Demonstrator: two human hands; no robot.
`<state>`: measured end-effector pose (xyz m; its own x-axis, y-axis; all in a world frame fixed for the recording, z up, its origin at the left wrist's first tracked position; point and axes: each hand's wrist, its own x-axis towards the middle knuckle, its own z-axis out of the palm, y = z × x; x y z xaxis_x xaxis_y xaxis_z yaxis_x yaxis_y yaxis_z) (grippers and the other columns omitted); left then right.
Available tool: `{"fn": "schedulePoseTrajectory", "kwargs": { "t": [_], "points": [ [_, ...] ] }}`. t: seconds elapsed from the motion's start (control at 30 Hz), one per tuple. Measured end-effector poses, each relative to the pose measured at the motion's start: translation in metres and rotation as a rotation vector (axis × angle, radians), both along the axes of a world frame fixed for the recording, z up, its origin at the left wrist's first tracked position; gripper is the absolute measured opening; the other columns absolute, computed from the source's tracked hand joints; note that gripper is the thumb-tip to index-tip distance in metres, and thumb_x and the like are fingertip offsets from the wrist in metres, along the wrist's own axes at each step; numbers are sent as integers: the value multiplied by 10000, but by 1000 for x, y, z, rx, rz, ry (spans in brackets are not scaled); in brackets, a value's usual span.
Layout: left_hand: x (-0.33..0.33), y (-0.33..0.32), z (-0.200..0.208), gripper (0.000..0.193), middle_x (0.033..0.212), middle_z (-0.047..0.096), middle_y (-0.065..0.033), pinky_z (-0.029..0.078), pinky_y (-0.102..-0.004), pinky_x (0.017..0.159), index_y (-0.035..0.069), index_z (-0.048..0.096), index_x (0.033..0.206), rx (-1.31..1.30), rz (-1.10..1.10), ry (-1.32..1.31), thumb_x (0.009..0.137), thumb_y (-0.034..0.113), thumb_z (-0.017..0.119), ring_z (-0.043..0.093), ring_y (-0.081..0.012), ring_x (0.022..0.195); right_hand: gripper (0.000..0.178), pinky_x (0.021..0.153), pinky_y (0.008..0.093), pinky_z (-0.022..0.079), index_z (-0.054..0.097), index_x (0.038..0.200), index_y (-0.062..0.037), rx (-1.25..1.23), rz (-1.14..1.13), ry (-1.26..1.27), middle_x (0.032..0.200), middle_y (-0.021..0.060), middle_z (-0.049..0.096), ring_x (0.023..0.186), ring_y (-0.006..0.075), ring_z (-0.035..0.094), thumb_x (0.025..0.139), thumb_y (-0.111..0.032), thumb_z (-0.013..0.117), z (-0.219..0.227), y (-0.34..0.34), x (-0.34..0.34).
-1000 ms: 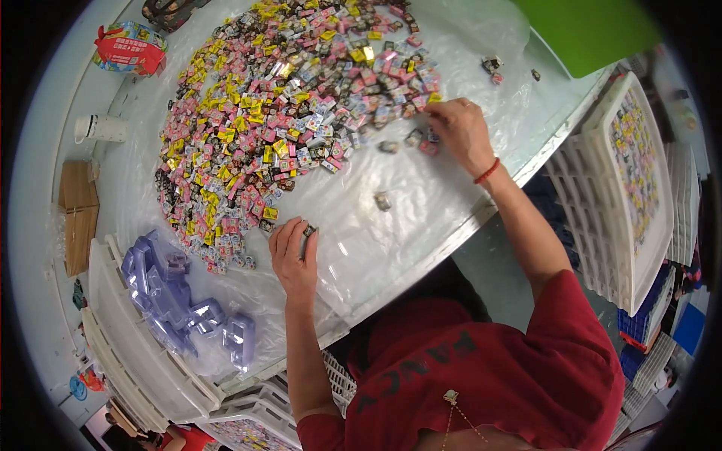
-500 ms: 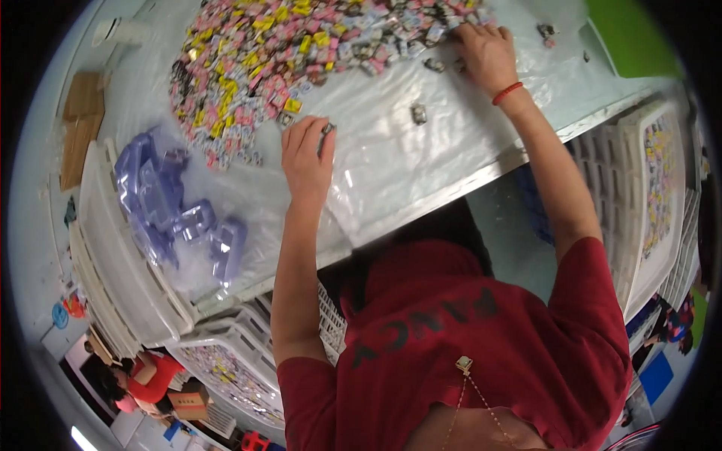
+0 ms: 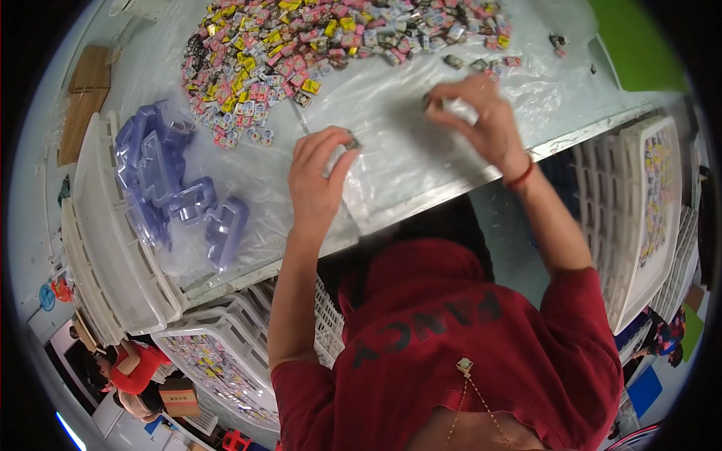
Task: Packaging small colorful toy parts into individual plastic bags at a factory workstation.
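A wide pile of small printed block-like pieces, in pink, yellow, white and black, covers the far part of the table. My left hand is closed just short of the pile's near edge, pinching a small dark piece between thumb and fingertips. To the right, my right hand hovers over the plastic sheet, blurred by motion. Its thumb and fingers meet on another small dark piece, whose details are smeared. A few loose pieces lie beyond the right hand.
Clear bluish plastic trays are heaped on the table's left. White crates stand along the left side, and stacked crates at the right. A green board lies at the far right. Someone in red is at the lower left.
My right hand has come back from the pile toward me, now pinching a dark piece. The dark piece that lay mid-sheet is gone from its spot. My left hand has shifted slightly right.
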<state>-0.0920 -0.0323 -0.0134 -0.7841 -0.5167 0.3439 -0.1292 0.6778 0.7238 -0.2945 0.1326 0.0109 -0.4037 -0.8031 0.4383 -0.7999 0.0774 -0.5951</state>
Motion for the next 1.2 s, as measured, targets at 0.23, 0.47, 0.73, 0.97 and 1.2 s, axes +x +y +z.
{"fn": "schedulePoseTrajectory", "kwargs": {
  "t": [0.23,0.47,0.73,0.97,1.2],
  "points": [
    [5,8,-21,222,1015,633,-74,476,-369,829,37,650,937,-148,-243,-72,733,77,726,570,-272,982,245,947,380,382,641,971,-99,132,146,-12,963,30,661,879,221,607,746,-120,735,-39,-4,63],
    [5,8,-33,219,1019,628,-71,503,-361,788,26,646,945,-85,-171,11,739,53,713,601,-273,940,213,965,413,378,661,973,-111,149,88,-2,1001,30,657,973,197,610,769,-139,715,-52,-7,55],
    [10,3,-31,177,1013,623,-69,516,-344,755,23,653,905,-54,-206,-6,738,33,711,621,-252,900,250,994,418,370,669,1004,-126,161,80,-66,991,22,655,983,203,606,760,-134,723,-55,-6,57],
    [7,14,-31,176,982,640,-55,518,-337,762,20,656,874,56,-113,-61,714,31,729,622,-251,898,172,1002,424,359,679,919,-136,154,74,-70,979,10,661,971,177,612,755,-143,729,-53,-6,54],
    [8,10,-39,184,974,638,-78,498,-355,810,23,670,865,-132,-184,52,694,18,739,610,-275,932,156,1006,415,356,683,892,-142,141,83,-63,958,-1,664,942,171,617,745,-150,735,-53,-6,54]
  ]
}}
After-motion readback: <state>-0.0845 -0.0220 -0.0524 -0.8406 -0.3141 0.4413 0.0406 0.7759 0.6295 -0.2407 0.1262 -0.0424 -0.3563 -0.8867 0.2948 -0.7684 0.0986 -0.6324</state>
